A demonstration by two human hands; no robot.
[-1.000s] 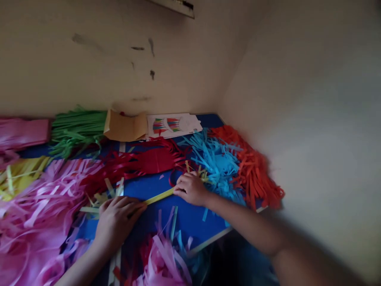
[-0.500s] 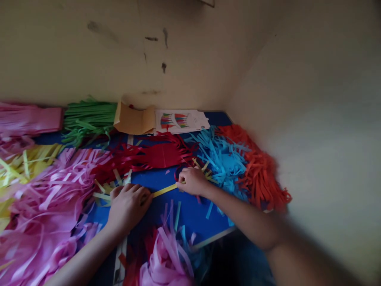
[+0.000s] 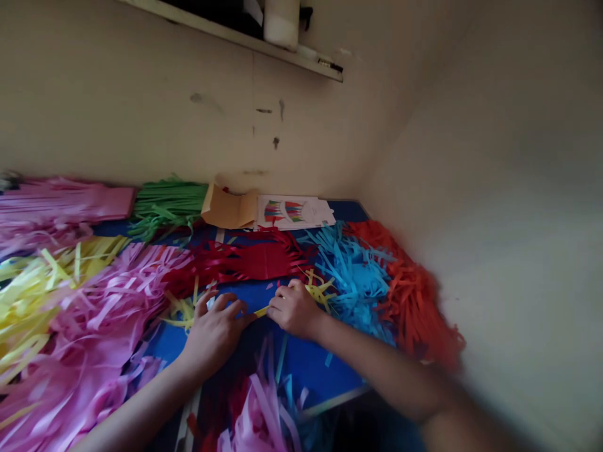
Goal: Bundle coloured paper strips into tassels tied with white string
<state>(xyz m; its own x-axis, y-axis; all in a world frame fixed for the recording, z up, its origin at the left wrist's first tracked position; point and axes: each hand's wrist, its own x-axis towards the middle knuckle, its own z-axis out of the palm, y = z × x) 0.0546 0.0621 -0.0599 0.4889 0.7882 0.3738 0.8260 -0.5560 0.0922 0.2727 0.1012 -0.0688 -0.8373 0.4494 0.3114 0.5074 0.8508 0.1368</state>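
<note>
A yellow fringed tissue-paper piece, its middle twisted into a narrow band (image 3: 261, 311), stretches between my hands above the blue table (image 3: 325, 376). My left hand (image 3: 217, 328) pinches the band's left part with thumb and forefinger, the other fingers loosely bent. Closed round the right part of the band is my right hand (image 3: 296, 309). Loose yellow strips (image 3: 320, 290) fan out beyond the right hand, and more yellow strips (image 3: 181, 312) stick out left of the left hand. Just behind both hands lies a red fringed paper piece (image 3: 264, 260).
Fringed paper in pink (image 3: 94, 333), yellow (image 3: 28, 314), green (image 3: 169, 201), light blue (image 3: 358, 270) and orange-red (image 3: 419, 301) covers much of the table. At the back are a brown envelope (image 3: 228, 208) and a printed sheet (image 3: 301, 212). A wall shelf (image 3: 226, 37) hangs above.
My hands have come closer together, so less of the yellow band shows between them. The left fingers have loosened and spread a little. The view has tilted up, bringing the shelf into sight.
</note>
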